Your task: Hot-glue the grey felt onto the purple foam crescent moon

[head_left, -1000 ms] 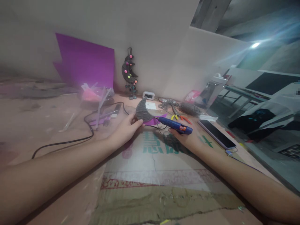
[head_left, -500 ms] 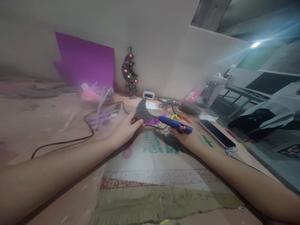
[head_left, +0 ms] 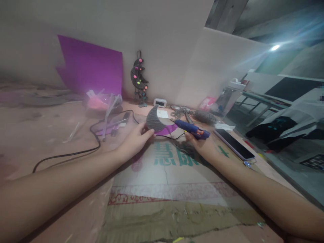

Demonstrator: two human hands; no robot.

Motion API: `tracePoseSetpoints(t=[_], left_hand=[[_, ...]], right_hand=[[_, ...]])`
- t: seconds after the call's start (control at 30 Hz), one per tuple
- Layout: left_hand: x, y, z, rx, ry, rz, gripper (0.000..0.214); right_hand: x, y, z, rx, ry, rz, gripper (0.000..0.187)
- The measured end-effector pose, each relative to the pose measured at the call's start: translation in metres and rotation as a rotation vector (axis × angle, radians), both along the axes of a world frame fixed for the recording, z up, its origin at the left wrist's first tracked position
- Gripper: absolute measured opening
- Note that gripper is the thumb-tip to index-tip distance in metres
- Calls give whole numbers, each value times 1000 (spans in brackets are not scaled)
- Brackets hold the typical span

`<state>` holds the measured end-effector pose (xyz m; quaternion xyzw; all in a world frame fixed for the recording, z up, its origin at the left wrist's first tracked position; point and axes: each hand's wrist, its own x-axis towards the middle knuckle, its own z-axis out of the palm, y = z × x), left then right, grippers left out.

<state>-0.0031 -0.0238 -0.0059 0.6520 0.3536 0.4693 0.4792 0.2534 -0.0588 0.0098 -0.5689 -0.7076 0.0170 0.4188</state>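
Between the thumb and fingers of my left hand [head_left: 143, 135] is a crescent moon [head_left: 154, 120], mostly wrapped in grey yarn. Its bare purple tip [head_left: 167, 130] points right, and a strand of yarn hangs from it. My right hand [head_left: 197, 141] is closed around a blue hot glue gun [head_left: 192, 129], nozzle towards the crescent and a little apart from it. A black cord [head_left: 95, 135] runs over the table on the left. Beneath both hands lies a sheet of cardboard [head_left: 162, 182] with green and red print.
Against the wall lean purple card [head_left: 93, 64] and a finished-looking moon hanging with coloured balls [head_left: 138, 77]. Behind my hands are a small white clock [head_left: 160, 102], grey yarn [head_left: 205, 116] and pliers [head_left: 188, 117]. A phone [head_left: 235, 144] and a clear bottle [head_left: 227, 98] are on the right.
The glue gun in my right hand has moved slightly right and away from the crescent, so more of the purple tip shows. My left hand keeps its hold.
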Motion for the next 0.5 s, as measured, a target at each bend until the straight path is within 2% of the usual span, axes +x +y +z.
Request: tracePoseSetpoints(t=[0.17, 0.3, 0.5], left_hand=[[0, 2, -5, -5, 9, 14, 12], [0, 3, -8, 24, 27, 18, 11], [0, 1, -4, 35, 46, 14, 12]], right_hand=[[7, 7, 9, -48, 201, 30, 36], [15, 19, 7, -141, 392, 50, 37], [17, 30, 6, -171, 442, 38, 42]])
